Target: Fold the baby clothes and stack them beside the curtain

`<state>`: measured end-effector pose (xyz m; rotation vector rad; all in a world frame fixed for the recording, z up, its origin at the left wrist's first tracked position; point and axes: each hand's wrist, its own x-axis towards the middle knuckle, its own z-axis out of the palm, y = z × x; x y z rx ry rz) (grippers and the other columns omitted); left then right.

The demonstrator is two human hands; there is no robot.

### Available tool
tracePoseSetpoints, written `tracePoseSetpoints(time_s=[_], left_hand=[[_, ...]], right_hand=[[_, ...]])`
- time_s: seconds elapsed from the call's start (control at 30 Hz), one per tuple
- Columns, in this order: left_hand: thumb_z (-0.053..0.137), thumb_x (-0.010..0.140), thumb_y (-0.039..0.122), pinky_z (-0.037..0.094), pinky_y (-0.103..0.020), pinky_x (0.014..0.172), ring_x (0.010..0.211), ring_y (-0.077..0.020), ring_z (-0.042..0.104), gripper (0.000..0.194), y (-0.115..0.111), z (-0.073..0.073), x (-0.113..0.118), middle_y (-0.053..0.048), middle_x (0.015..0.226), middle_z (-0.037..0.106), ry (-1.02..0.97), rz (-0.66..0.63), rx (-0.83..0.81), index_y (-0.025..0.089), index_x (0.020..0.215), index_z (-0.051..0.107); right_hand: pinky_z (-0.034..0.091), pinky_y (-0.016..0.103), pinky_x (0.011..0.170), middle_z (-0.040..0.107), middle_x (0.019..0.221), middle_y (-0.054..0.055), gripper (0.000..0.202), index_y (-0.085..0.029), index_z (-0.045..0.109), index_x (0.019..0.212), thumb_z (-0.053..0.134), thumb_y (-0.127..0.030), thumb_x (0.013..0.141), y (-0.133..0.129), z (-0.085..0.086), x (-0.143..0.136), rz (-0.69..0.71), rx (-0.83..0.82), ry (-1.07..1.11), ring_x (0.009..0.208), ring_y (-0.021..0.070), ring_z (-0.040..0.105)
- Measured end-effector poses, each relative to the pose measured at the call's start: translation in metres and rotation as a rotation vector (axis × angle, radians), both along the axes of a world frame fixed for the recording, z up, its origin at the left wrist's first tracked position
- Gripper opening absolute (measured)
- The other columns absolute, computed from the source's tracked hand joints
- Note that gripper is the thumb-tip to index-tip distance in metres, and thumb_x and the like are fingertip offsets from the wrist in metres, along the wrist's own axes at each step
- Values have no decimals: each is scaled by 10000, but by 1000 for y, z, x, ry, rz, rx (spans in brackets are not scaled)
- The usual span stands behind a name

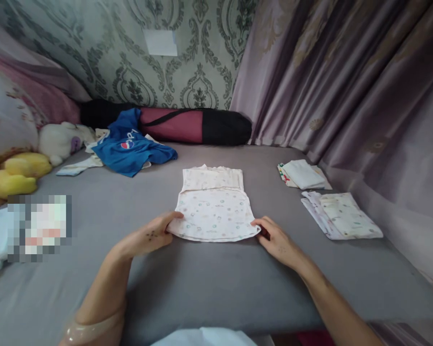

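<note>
A small white shirt [216, 211] with a tiny printed pattern lies spread on the grey bed sheet [216, 283] in front of me. Its upper part is folded inward, leaving a crease across the cloth. My left hand [155, 234] pinches the near left corner of the hem between thumb and fingers. At the opposite corner, my right hand [274, 238] grips the hem in the same way. The near edge between both hands looks slightly lifted and curves toward me.
Folded clothes lie to the right in a farther pile [303, 174] and a nearer pile [350, 216]. A crumpled blue shirt [130, 144] rests at the back left, before a maroon and black long bag [176, 126]. Plush toys [18, 175] sit at the left; curtains hang right.
</note>
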<state>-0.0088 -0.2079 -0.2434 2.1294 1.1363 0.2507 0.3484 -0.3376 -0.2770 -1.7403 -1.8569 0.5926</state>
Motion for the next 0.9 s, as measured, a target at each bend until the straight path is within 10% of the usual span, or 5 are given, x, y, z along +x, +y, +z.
tracePoseSetpoints(time_s=[0.4,0.9], left_hand=[[437,833,281,448,-262,747,803,-167,556,335,20,-15,-5,-49,938,629,-71,-66,67,215,1083,650],[529,820,428,484,-302,890,1095,-224,569,308,13,14,-10,-83,1194,612,-212,-87,96,281,998,733]], right_hand=[[488,267,718,581,982,68,143,-224,694,867,570,-280,822,25,12,4,-93,188,110,956,182,577],[445,389,971,675,1126,71,128,-234,651,892,526,-226,869,5,27,15,99,163,51,1089,187,608]])
